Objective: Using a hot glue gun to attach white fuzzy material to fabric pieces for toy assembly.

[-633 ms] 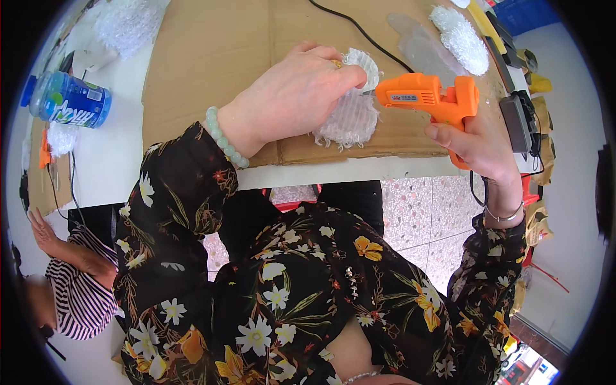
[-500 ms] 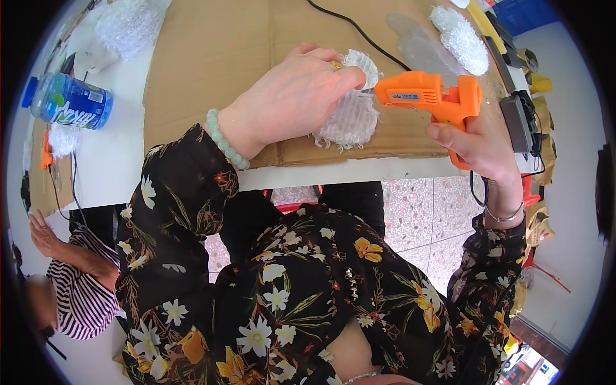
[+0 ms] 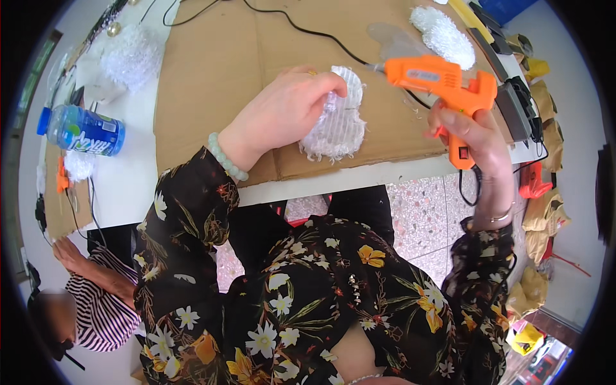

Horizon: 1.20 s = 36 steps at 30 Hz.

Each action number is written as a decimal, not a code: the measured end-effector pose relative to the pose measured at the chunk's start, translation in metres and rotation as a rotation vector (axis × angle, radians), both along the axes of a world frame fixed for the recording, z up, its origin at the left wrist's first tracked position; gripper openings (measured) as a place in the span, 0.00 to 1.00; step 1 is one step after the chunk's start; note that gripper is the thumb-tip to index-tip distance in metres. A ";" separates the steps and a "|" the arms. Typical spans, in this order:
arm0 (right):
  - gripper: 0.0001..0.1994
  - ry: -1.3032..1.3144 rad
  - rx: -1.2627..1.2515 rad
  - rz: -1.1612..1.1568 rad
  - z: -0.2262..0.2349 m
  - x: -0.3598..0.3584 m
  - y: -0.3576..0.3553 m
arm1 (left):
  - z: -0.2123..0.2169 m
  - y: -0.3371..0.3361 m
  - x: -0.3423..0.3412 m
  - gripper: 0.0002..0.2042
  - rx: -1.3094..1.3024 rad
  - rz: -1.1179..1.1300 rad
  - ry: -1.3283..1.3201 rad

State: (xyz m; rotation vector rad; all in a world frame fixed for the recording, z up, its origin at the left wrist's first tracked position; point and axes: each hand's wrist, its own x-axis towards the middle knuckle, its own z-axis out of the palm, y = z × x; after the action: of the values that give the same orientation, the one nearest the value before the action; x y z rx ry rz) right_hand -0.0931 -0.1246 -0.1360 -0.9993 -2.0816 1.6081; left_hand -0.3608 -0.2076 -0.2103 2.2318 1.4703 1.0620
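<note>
My right hand [image 3: 468, 131] grips an orange hot glue gun [image 3: 443, 80] by its handle, off the cardboard at the right. The gun's nozzle points left, a short way clear of the white piece. A white, ribbed fabric piece [image 3: 343, 122] with fringed edges and a notched outline lies on the cardboard sheet [image 3: 212, 83]. My left hand [image 3: 279, 109] is closed on this piece's left side, thumb and curled fingers pressing at its upper part. The fingertips are partly hidden behind the hand.
Another fluffy white piece [image 3: 443, 35] lies at the back right, beside a translucent patch [image 3: 394, 42]. A black cord [image 3: 308, 32] crosses the cardboard. A blue-labelled bottle [image 3: 83, 130] and a shaggy white bundle [image 3: 131, 58] are at the left. A person in a striped top [image 3: 106, 301] is nearby.
The glue gun's nozzle has come away from the white fabric piece, up and to the right, and now tilts more. My left hand stays at the piece, its fingers more curled.
</note>
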 end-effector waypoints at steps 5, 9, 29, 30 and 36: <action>0.13 0.484 -0.221 -0.415 -0.017 -0.021 -0.031 | 0.006 0.019 0.009 0.10 -0.140 -0.088 -0.123; 0.15 0.683 -0.408 -0.369 -0.039 -0.036 -0.046 | 0.013 0.018 0.017 0.10 -0.017 -0.015 -0.153; 0.11 0.735 -0.521 -0.379 -0.008 0.003 -0.055 | 0.049 0.050 0.069 0.15 -0.461 0.487 -0.172; 0.11 0.742 -0.518 -0.376 -0.005 0.014 -0.057 | 0.054 0.047 0.079 0.13 -0.479 0.489 -0.209; 0.10 0.774 -0.531 -0.304 0.010 0.042 -0.065 | 0.077 -0.010 0.092 0.09 -0.337 0.549 -0.301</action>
State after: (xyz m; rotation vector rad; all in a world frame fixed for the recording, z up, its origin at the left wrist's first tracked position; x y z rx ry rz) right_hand -0.0511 -0.1897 -0.1264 -0.6230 -0.9762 1.9886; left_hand -0.2689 -0.2173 -0.1334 1.4029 1.9905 1.1258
